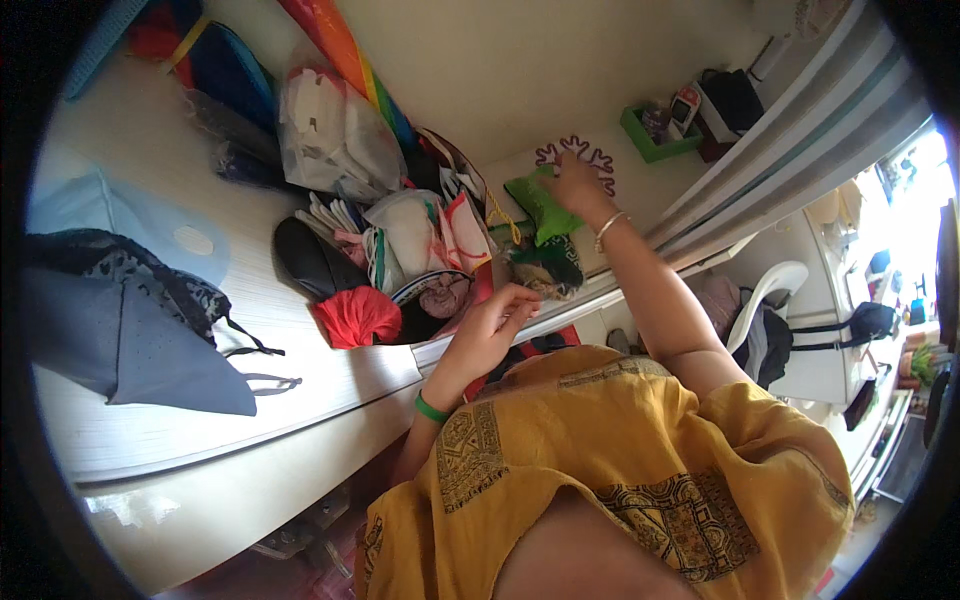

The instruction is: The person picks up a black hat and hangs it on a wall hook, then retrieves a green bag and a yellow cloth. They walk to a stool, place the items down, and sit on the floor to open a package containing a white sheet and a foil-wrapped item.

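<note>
My right hand, with a bracelet at the wrist, has its fingers on a bright green cloth pouch and seems to pinch its upper edge. Beneath the pouch lies a dark green patterned bag. Behind the fingers is a purple looped trivet-like mat. My left hand, wearing a green wristband, is loosely curled at the shelf's edge and holds nothing visible. Beside it, a rolled mauve cloth sits in a container, next to a red gathered cloth.
Plastic-wrapped items, a black rounded case and a rainbow umbrella crowd the shelf. Grey fabric lies at left. A green box stands at back right, near a striped curtain.
</note>
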`<state>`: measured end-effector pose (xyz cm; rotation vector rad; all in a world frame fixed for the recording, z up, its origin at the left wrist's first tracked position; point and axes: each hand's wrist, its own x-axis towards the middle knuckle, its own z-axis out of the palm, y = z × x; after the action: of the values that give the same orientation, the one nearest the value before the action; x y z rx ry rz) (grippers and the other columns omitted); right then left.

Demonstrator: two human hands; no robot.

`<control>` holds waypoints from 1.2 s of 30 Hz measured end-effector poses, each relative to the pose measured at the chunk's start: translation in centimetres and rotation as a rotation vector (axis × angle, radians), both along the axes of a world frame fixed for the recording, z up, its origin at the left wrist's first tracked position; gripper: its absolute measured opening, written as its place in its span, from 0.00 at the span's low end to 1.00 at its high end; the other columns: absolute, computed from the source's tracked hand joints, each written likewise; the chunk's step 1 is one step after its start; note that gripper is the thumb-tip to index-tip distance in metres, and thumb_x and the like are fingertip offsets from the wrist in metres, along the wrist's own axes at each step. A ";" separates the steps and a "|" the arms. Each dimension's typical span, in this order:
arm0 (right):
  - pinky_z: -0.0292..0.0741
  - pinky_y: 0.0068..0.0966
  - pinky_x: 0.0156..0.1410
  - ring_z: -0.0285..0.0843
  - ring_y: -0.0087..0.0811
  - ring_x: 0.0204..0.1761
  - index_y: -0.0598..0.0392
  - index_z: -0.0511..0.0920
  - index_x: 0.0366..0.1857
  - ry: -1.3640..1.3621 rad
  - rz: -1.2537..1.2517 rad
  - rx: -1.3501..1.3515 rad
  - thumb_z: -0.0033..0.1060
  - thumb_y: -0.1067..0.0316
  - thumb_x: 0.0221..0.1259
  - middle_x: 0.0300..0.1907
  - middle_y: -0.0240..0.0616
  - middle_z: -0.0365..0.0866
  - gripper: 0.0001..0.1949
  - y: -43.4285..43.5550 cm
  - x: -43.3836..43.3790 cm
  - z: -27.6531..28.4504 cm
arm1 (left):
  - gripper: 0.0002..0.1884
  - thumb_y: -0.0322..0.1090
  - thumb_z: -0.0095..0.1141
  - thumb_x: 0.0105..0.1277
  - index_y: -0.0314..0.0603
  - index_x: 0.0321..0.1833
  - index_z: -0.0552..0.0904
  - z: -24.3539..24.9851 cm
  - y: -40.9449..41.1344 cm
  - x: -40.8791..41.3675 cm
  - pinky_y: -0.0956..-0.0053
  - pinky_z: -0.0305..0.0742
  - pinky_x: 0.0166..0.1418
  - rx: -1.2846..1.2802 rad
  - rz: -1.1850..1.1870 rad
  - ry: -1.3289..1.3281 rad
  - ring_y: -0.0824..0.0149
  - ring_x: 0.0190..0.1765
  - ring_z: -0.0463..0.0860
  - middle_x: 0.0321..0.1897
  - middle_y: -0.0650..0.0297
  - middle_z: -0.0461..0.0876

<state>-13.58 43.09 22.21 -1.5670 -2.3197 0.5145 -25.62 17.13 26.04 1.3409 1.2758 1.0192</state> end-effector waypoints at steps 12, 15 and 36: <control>0.73 0.42 0.61 0.78 0.53 0.55 0.60 0.66 0.63 0.400 -0.236 -0.190 0.69 0.63 0.54 0.53 0.56 0.78 0.32 -2.3 2.1 -4.2 | 0.26 0.30 0.63 0.59 0.35 0.60 0.69 -10.2 0.0 3.2 0.55 0.71 0.61 -0.104 0.221 0.565 0.41 0.56 0.75 0.57 0.42 0.73; 0.73 0.37 0.61 0.78 0.45 0.56 0.60 0.66 0.62 0.817 -0.315 -0.272 0.64 0.63 0.60 0.53 0.51 0.78 0.28 -1.8 3.9 -3.1 | 0.30 0.29 0.65 0.56 0.38 0.62 0.68 -7.9 0.7 4.1 0.55 0.68 0.66 -0.094 0.153 0.747 0.41 0.62 0.71 0.61 0.45 0.69; 0.71 0.26 0.57 0.73 0.32 0.53 0.62 0.66 0.59 0.883 -0.173 -0.715 0.69 0.66 0.54 0.52 0.43 0.74 0.29 -13.8 9.5 -7.0 | 0.13 0.24 0.66 0.55 0.39 0.39 0.75 -13.4 6.0 4.9 0.69 0.74 0.44 -0.010 0.536 0.210 0.62 0.38 0.81 0.31 0.60 0.79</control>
<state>-4.09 29.31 15.20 -1.3284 -1.3614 1.7015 -20.72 23.09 12.64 1.1413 1.8583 1.2500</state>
